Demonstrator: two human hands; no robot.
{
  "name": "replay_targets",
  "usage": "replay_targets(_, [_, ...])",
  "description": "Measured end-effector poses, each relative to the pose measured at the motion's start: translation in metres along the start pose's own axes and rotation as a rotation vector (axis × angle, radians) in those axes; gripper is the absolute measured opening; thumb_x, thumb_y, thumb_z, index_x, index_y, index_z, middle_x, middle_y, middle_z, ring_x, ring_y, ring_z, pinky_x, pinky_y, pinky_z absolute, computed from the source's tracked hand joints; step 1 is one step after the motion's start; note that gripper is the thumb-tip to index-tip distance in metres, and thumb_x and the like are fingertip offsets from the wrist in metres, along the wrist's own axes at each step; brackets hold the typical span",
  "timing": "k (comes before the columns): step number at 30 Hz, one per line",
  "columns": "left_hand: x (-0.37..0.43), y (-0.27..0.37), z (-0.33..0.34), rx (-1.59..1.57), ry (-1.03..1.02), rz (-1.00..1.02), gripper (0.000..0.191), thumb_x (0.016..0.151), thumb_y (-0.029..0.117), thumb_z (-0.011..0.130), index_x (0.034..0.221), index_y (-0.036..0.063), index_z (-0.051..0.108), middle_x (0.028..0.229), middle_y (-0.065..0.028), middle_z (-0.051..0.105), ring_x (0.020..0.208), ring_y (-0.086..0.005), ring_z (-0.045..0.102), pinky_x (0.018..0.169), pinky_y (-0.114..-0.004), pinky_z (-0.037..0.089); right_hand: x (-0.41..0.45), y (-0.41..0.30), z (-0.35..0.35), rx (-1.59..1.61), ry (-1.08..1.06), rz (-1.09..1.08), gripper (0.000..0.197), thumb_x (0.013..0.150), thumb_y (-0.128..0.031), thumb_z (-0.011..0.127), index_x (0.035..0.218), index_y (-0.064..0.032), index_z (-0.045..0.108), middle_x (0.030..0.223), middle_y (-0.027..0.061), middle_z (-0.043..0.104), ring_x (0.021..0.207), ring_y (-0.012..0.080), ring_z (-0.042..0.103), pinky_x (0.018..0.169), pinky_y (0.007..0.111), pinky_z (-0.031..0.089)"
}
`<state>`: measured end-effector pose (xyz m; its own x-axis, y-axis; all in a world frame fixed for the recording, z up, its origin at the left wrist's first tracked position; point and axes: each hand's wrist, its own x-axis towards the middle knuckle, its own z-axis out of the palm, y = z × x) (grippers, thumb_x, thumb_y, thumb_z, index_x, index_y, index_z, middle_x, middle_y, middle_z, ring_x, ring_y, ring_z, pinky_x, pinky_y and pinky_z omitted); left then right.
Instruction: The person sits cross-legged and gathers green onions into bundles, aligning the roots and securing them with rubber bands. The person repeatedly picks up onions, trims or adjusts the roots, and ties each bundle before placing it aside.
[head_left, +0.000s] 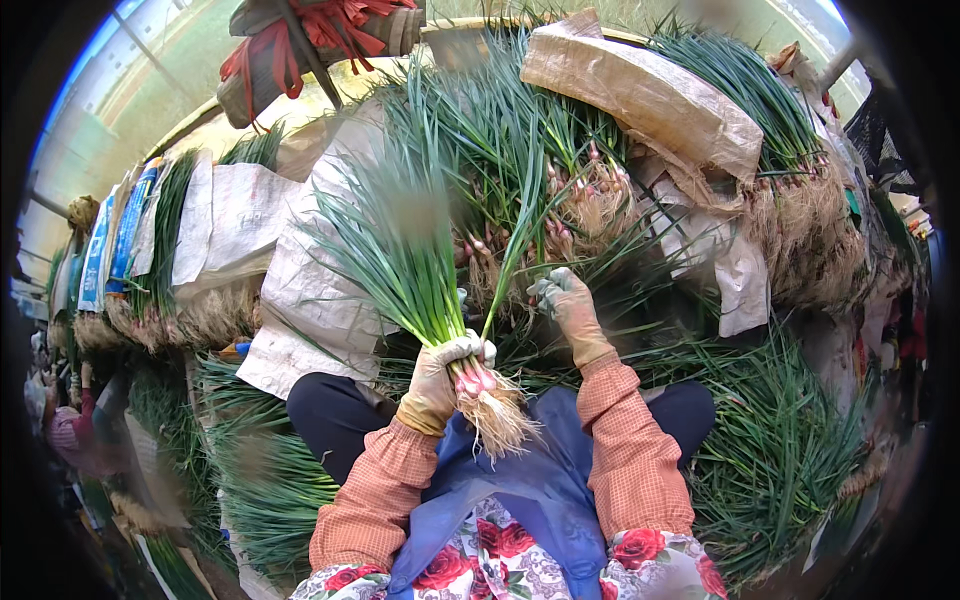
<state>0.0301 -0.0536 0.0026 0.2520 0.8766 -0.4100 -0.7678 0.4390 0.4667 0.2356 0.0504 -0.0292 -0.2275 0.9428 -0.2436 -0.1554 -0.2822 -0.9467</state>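
Note:
My left hand, in a pale work glove, grips a bunch of spring onions around its lower stems. Their pinkish-white bulbs and straw-coloured roots stick out below the fist, over my lap. One stalk leans away to the right of the rest. My right hand, gloved too, is raised apart from the bunch with its fingers curled. Whether anything thin is between those fingertips is unclear. Beyond it lies a heap of spring onions with roots facing me.
A woven plastic sack lies over part of the heap. Pale sacking hangs at the left, near stacked rooted onions. Loose greens cover the ground right of my blue apron. Red ties hang overhead. Another person is far left.

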Motion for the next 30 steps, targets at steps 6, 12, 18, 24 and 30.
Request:
replay_targets(6, [0.011, -0.014, 0.014, 0.144, 0.087, 0.075, 0.014, 0.078, 0.002, 0.059, 0.090, -0.0055, 0.062, 0.080, -0.0156, 0.066, 0.072, -0.0261, 0.066, 0.068, -0.037, 0.056, -0.007, 0.008, 0.041, -0.162, -0.193, 0.135, 0.026, 0.087, -0.021, 0.068, 0.104, -0.0033, 0.062, 0.077, 0.0058, 0.066, 0.064, 0.0156, 0.060, 0.058, 0.027, 0.048])
replay_targets(12, [0.027, -0.011, 0.008, 0.229, 0.103, 0.176, 0.012, 0.081, 0.006, 0.059, 0.084, -0.0047, 0.063, 0.073, -0.0133, 0.065, 0.060, -0.0215, 0.064, 0.059, -0.031, 0.055, -0.027, -0.010, 0.021, 0.108, -0.048, -0.114, 0.019, 0.092, -0.019, 0.063, 0.100, -0.0020, 0.065, 0.079, 0.0041, 0.067, 0.062, 0.0090, 0.061, 0.053, 0.022, 0.046])
replay_targets(18, [0.030, -0.014, -0.005, -0.033, 0.142, 0.015, 0.039, 0.081, 0.005, 0.056, 0.120, -0.0030, 0.054, 0.101, -0.0209, 0.066, 0.082, -0.0287, 0.066, 0.072, -0.041, 0.058, 0.009, 0.004, 0.011, -0.053, 0.275, 0.054, 0.021, 0.087, -0.016, 0.068, 0.099, -0.0016, 0.061, 0.088, 0.0079, 0.067, 0.066, 0.0131, 0.061, 0.052, 0.027, 0.049])
replay_targets(24, [0.003, 0.051, 0.002, -0.143, -0.150, 0.172, 0.064, 0.080, 0.004, 0.060, 0.140, 0.0063, 0.038, 0.100, -0.0142, 0.063, 0.078, -0.0240, 0.066, 0.060, -0.039, 0.059, -0.030, 0.036, 0.023, -1.128, -0.797, 0.006, 0.025, 0.087, -0.024, 0.062, 0.108, -0.0114, 0.064, 0.095, 0.0108, 0.068, 0.084, 0.0313, 0.064, 0.075, 0.034, 0.050])
replay_targets(30, [0.024, 0.063, 0.022, -0.025, -0.096, 0.295, 0.050, 0.086, 0.010, 0.060, 0.134, 0.0052, 0.044, 0.080, -0.0062, 0.057, 0.074, -0.0193, 0.059, 0.071, -0.038, 0.054, 0.034, -0.043, -0.025, -0.884, 0.422, -0.424, 0.022, 0.091, -0.019, 0.064, 0.105, -0.0036, 0.056, 0.085, 0.0075, 0.068, 0.065, 0.0137, 0.062, 0.053, 0.032, 0.053])
